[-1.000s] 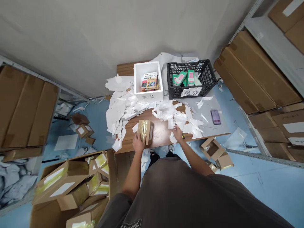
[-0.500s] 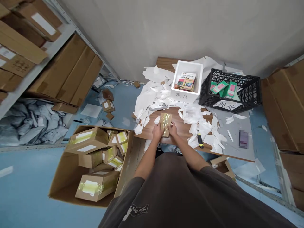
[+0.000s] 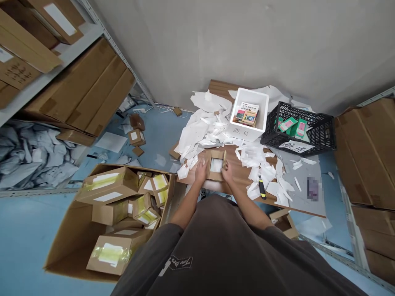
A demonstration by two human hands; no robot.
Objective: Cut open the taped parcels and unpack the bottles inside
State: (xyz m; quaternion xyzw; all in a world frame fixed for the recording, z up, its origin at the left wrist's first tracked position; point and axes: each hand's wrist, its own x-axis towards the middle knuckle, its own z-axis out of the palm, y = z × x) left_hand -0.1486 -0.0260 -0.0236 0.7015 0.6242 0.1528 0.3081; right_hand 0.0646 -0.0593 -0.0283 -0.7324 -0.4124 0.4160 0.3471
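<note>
So the small box [image 3: 217, 165] sits on the wooden table [image 3: 197, 158], near the front edge and right in front of the person, between the two hands. It's open at the top, with the opening facing up and white stuff showing inside. Its long axis runs pretty much front to back, from the body toward the wall, and a flap stands up along the right side.

Left hand [image 3: 201, 172] is along the box's left side, fingers fairly straight and pointing away from the body, not closed around anything. Right hand [image 3: 226, 169] has its fingers bent in at the right side, pinching the flap edge between thumb and fingers. Both forearms reach forward and angle in toward the box.

There's a yellow and black cutter [image 3: 262, 188] off to the right on the paper scraps [image 3: 262, 164]. Behind the box you've got a white tub [image 3: 246, 132] with books and a black crate [image 3: 324, 137] with green packs. The big carton [image 3: 66, 230] full of taped boxes is on the left.
</note>
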